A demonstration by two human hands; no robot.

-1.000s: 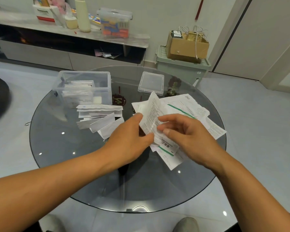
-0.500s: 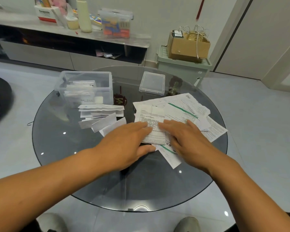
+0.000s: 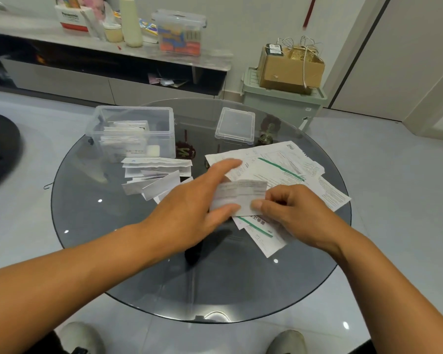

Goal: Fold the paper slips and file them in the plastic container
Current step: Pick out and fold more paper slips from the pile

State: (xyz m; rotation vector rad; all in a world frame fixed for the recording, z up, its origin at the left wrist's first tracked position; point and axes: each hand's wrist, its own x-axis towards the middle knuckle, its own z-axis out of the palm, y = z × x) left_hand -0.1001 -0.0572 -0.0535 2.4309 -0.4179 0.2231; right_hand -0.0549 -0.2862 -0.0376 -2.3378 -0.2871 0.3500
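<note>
One clear plastic container (image 3: 133,131) and one loose lid (image 3: 235,126) stand here. Two hands, left (image 3: 189,208) and right (image 3: 292,213), share one folded slip (image 3: 243,195).

The round glass table (image 3: 113,238) is smoky grey. On it, the white paper sheets (image 3: 279,164) carry green diagonal stripes. Behind the table, the storage bin (image 3: 279,108) is pale green, the cardboard box (image 3: 289,70) brown.

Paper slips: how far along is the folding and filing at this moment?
Partly done. Some folded slips already stand in the plastic container, and more folded slips lie on the glass table in front of it, not yet filed. In hand: the left hand and right hand pinch one folded slip. Left: the pile of unfolded sheets; the lid is off.
</note>
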